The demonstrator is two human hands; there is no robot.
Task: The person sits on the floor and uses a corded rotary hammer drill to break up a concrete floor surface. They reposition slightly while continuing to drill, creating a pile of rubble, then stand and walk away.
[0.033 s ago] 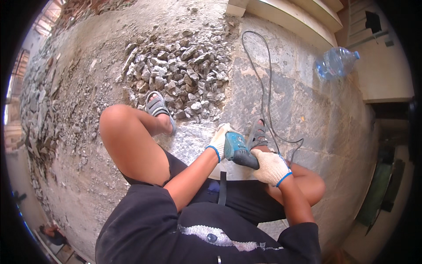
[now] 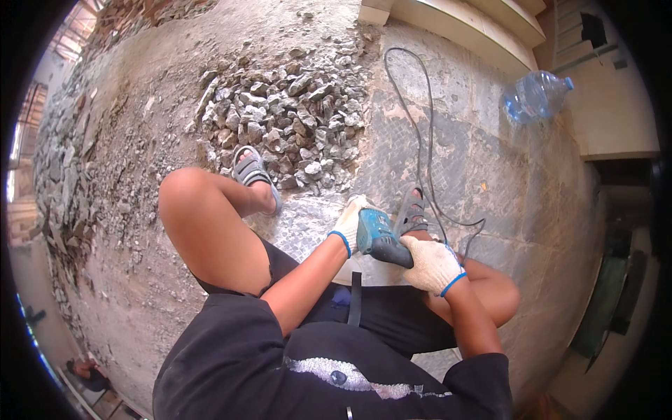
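Note:
I hold a teal and black power drill (image 2: 376, 233) between my bent legs, over the pale broken floor (image 2: 303, 234). My left hand (image 2: 350, 222), in a cream knitted glove with blue cuff, is closed on the front of the tool, whose tip is hidden. My right hand (image 2: 428, 264), gloved the same way, wraps round its rear handle. A black cord (image 2: 430, 175) loops from near my right hand across grey tiles (image 2: 462, 161). Beyond my left sandalled foot (image 2: 253, 175) lies a heap of broken grey rubble (image 2: 287, 112).
Cream steps (image 2: 455, 35) rise at top right, with a large blue plastic water bottle (image 2: 537, 96) lying near them. More rubble (image 2: 59, 182) runs along the left. A person (image 2: 89, 371) is low at the bottom-left edge. A dark opening (image 2: 616, 175) is at right.

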